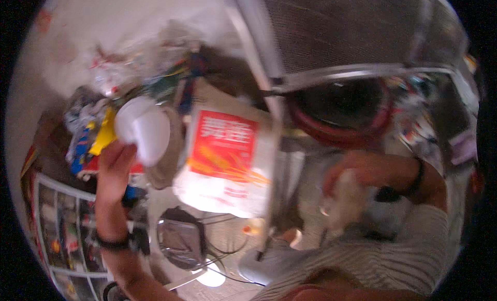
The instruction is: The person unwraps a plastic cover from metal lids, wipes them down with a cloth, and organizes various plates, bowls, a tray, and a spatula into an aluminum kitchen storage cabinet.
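My left hand [117,157] is raised at the left, its fingertips pinching the lower edge of a white plastic piece [149,130] that looks like a cup or lid. Just right of it stands a white sack [227,196] with a red printed panel bearing writing. On the other side, my right hand [345,171] is bent downward and blurred. Its fingers close around a pale beige thing [347,204], too smeared to name, perhaps a cloth or bag.
A metal-framed dark mesh panel [349,33] rises ahead, above a red-rimmed round tub [341,134]. Plastic bags [110,81] pile against the wall. At lower left stand a white wire rack [64,194] and a black square-faced appliance [180,239]. Cables cross the floor near a glowing lamp [211,275].
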Motion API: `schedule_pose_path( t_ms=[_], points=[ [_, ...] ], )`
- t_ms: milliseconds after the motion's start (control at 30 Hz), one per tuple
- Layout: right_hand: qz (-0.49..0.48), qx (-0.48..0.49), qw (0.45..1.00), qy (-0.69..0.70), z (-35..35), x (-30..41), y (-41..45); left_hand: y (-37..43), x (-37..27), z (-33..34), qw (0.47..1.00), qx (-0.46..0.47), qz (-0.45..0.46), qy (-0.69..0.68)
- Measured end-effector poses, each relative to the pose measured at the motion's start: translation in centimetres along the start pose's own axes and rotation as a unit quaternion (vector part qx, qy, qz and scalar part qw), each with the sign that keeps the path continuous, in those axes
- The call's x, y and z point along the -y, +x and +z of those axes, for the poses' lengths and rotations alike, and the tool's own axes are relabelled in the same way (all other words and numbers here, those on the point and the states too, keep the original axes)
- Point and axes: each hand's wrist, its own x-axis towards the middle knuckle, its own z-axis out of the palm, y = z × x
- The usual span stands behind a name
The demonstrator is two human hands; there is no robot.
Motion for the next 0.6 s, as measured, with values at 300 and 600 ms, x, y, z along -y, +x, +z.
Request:
schedule_pose_path(
  t_ms=[300, 600],
  points=[
    [-0.048, 0.021, 0.994, -0.101, 4.8, -1.7, -7.8, -15.7, -9.5, 23.7, 0.935, 0.278, -0.214, -0.055],
    [0.127, -0.069, 0.99, -0.009, 2.3, -4.6, -13.7, -14.8, -8.5, 35.8, 0.945, 0.241, -0.156, -0.155]
  ],
)
